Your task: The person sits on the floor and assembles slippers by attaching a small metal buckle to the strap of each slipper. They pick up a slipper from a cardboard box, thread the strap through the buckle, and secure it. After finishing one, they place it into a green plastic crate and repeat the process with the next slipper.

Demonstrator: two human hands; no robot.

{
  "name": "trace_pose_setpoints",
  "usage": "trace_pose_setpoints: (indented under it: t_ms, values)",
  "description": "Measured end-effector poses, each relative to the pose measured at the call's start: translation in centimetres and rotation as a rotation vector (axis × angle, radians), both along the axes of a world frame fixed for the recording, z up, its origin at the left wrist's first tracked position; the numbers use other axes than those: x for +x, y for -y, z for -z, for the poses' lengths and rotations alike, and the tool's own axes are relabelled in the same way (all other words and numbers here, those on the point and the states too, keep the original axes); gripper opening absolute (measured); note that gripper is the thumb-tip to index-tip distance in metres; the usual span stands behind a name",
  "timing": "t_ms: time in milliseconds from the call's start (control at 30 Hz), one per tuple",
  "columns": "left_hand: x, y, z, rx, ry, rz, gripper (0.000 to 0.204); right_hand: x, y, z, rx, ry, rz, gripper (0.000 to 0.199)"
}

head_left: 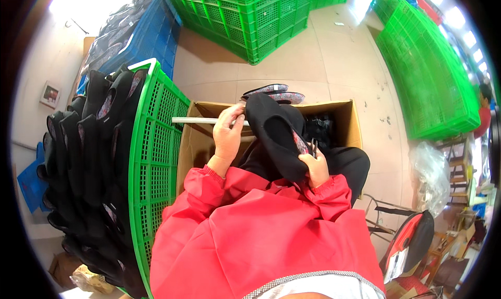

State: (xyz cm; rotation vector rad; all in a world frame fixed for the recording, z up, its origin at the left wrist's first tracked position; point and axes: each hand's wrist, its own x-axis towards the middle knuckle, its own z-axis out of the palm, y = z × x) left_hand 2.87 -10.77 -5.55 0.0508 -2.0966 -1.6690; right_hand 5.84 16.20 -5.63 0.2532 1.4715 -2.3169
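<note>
In front of me a black cloth shoe with a patterned lining is held up over an open cardboard box. My right hand is closed around one end of it, and small dark-metal snips stick up from the same hand. At the shoe's other, rounded end is my left hand, fingers bent and fingertips against its edge. Behind it, a pair of dark shoes with patterned insoles lies by the box's far edge. Black items in shiny plastic are in the box.
A white rod crosses the box's left part. Close on the left, a green crate stands beside many hanging black shoes. More green crates stand ahead and to the right. A stool with a red-and-black seat is at lower right.
</note>
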Motion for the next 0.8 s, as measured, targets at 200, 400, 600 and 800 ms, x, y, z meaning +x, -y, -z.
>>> trace_pose_setpoints:
  t_ms: [200, 400, 600, 800]
  values:
    - [1.8, -1.8, -3.1, 1.042, 0.177, 0.569, 0.101, 0.7, -1.6, 5.9, -0.117, 0.298, -0.089, 0.026]
    - [0.9, -5.0, -4.4, 0.915, 0.154, 0.426, 0.081, -0.2, -2.9, 7.0, -0.434, 0.026, -0.382, 0.03]
    - [1.0, -6.7, -4.7, 0.979, 0.14, 0.192, 0.046, 0.2, -2.9, 6.2, -0.076, -0.222, -0.169, 0.039]
    - [1.1, -7.3, -5.8, 1.107, 0.192, 0.104, 0.038, 0.2, -4.9, 9.0, -0.374, 0.033, 0.002, 0.042]
